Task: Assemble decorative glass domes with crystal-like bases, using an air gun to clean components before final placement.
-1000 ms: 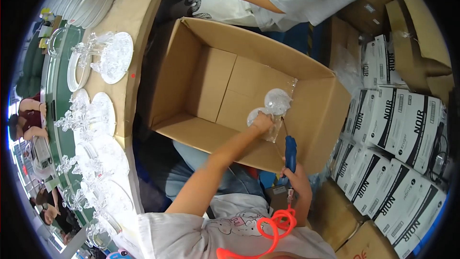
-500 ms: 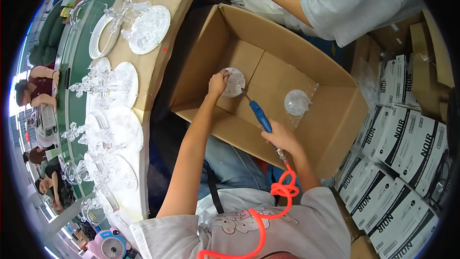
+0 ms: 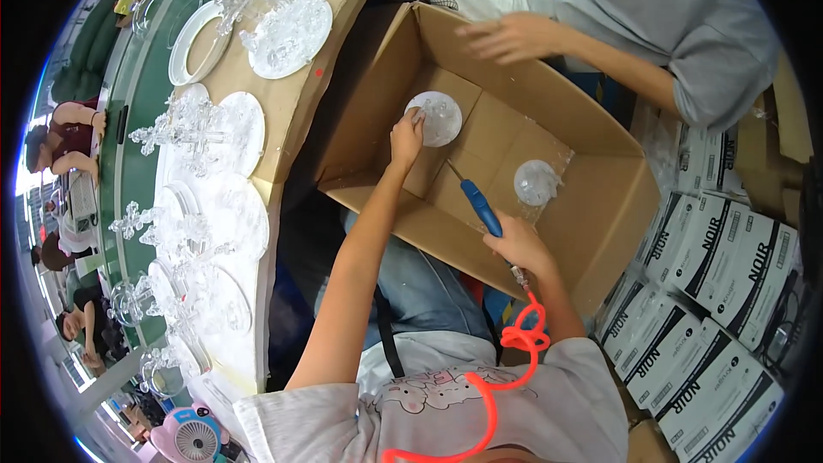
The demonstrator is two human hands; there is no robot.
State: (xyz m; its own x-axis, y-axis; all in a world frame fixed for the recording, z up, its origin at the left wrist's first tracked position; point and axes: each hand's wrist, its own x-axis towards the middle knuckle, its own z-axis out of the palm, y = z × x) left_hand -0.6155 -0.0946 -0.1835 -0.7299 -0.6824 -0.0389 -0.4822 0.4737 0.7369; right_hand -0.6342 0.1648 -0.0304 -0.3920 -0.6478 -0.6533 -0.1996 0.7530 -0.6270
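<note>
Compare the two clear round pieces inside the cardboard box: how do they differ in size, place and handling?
The left piece looks larger and flatter, like a disc; the right piece looks smaller and more domed. The left piece is held by the left hand; the right piece lies free on the box floor, no hand on it. The left piece sits toward the far left corner; the right piece nearer the right wall. Both are clear, round and patterned.

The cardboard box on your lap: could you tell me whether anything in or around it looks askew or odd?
Nothing looks damaged. The cardboard box sits tilted, and the second clear disc lies loose, away from the one in the left hand.
</note>
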